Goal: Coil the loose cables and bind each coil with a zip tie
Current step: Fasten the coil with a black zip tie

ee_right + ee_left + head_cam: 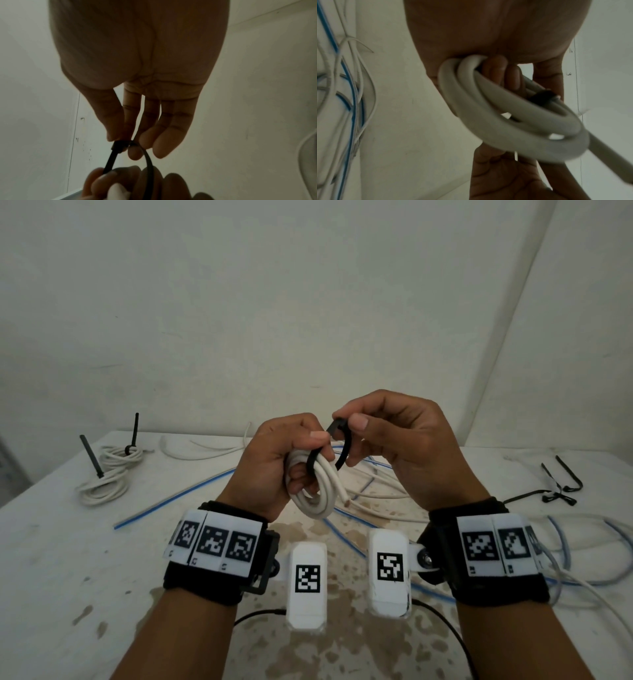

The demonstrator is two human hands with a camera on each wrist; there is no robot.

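Observation:
My left hand (291, 453) grips a small coil of thick white cable (313, 487) above the middle of the table; the coil's loops (496, 121) fill the left wrist view. A black zip tie (337, 445) loops around the coil. My right hand (370, 429) pinches the tie's head between thumb and fingers just right of the left hand. In the right wrist view the black zip tie (130, 152) arcs from my right fingertips (135, 154) down to the left hand (120, 182).
Two white coils (109, 474) bound with upright black ties lie at the back left. Loose white and blue cables (370, 501) sprawl across the white table (68, 542). Spare black zip ties (558, 487) lie at the right. A wall stands close behind.

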